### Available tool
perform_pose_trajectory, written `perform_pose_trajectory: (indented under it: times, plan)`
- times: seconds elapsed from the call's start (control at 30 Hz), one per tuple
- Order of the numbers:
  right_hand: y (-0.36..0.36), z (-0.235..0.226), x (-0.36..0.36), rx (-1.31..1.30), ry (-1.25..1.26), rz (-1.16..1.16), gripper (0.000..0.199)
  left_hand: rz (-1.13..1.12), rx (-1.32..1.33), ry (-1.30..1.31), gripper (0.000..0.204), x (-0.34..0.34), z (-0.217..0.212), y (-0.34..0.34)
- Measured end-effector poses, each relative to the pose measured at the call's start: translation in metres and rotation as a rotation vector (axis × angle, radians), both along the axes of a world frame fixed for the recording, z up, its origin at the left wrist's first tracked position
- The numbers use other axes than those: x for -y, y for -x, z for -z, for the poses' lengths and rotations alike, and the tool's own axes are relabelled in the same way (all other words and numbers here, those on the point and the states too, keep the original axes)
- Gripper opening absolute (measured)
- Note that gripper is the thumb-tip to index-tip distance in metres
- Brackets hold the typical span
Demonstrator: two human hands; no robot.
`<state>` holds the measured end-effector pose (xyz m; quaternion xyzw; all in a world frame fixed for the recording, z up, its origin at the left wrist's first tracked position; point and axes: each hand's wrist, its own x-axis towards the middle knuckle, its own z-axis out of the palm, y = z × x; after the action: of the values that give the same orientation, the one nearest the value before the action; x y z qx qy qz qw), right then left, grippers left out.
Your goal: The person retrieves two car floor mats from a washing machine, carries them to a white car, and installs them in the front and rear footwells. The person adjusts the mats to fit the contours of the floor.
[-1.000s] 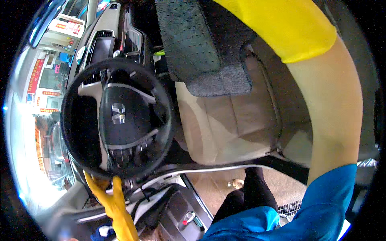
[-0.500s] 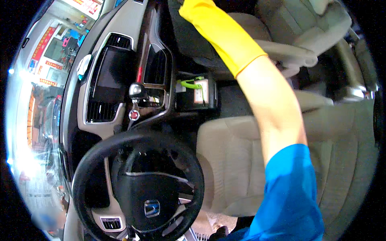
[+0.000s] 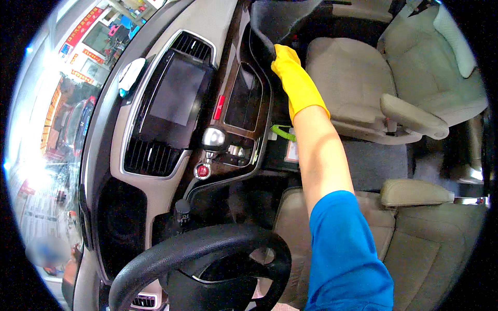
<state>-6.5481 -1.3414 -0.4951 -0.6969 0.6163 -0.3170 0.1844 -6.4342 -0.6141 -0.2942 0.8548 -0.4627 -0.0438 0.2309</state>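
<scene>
Right hand (image 3: pixel 284 59), in a yellow glove (image 3: pixel 305 96), is apparently pinching the near edge of a dark floor mat (image 3: pixel 282 20); finger placement is not showing clearly. Mat is curving upward in front of the far seat (image 3: pixel 347 78), beyond the gear lever (image 3: pixel 213 139). Left hand is not showing; cannot tell its state. Judgement: mat is probably behaving as fairly light, floppy but springy, hardly fragile; smooth glove may be slipping on it. Edge or corner is offering the best hold, with folding under its own weight being likely.
</scene>
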Motion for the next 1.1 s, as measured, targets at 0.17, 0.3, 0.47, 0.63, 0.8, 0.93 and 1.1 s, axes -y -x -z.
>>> perform_pose_trajectory:
  times: [0.17,0.3,0.47,0.63,0.8,0.93,1.1]
  plan:
    - [-0.017,0.013,-0.031,0.023,0.043,0.040,0.038,-0.014,-0.017,0.013,0.087,-0.008,0.001,-0.003]
    - [-0.014,0.037,-0.089,0.273,0.322,0.162,0.040,0.033,0.001,0.041,0.087,-0.031,0.003,-0.009]
    - [0.000,0.055,-0.263,1.037,0.152,0.118,0.039,-0.100,0.050,0.016,0.089,-0.018,-0.009,0.015]
    - [0.062,0.084,-0.446,1.027,0.004,0.302,0.036,-0.162,0.254,0.061,0.103,-0.041,0.010,-0.011]
    - [0.050,0.100,-0.620,0.953,-0.431,0.357,0.033,0.030,0.196,0.243,0.098,-0.048,0.028,-0.016]
    - [0.037,0.125,-0.727,1.053,-0.406,0.343,0.028,-0.026,0.517,0.299,0.088,-0.069,0.047,-0.004]
    - [0.029,0.125,-0.820,0.901,-0.468,0.175,0.022,-0.040,0.041,0.506,0.058,-0.105,0.106,0.019]
